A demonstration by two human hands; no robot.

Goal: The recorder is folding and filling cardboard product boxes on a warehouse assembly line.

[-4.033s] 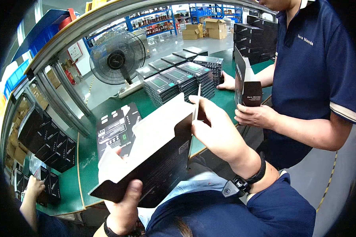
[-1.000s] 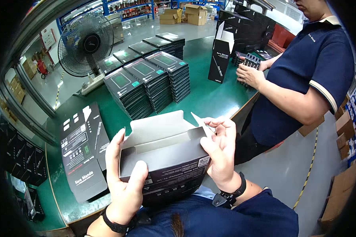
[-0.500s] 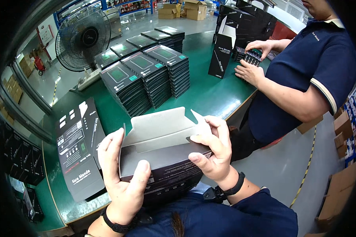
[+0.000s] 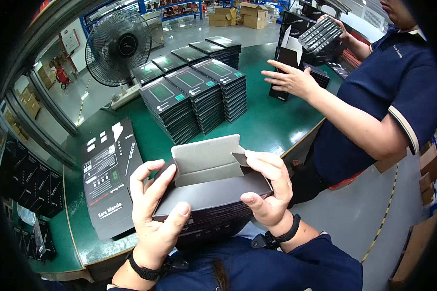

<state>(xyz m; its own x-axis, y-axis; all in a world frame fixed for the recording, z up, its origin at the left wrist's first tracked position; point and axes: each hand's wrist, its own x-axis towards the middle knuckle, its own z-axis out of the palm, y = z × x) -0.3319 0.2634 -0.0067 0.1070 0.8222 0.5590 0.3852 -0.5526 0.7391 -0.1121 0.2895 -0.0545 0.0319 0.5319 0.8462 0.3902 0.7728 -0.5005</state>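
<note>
I see both hands gripping a black box [image 4: 213,203], held above the near edge of the green worktop [image 4: 272,126]. My left hand [image 4: 155,213] clasps its left end, fingers curled around it. My right hand [image 4: 269,189] pinches the right end flap. Flat box blanks [image 4: 109,174] lie at the left edge; stacked boxes [image 4: 194,102] sit mid-worktop.

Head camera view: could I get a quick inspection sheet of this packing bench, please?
Surface: green table.
Job's things: black carton, grey flaps open, held in both hands.
Clutter: flat black cartons; stacks of flat packs.
Hands: left hand and right hand grip the carton's ends.
Cables: nothing seen.
Surroundings: fan; co-worker's hand; brown boxes behind.
</note>
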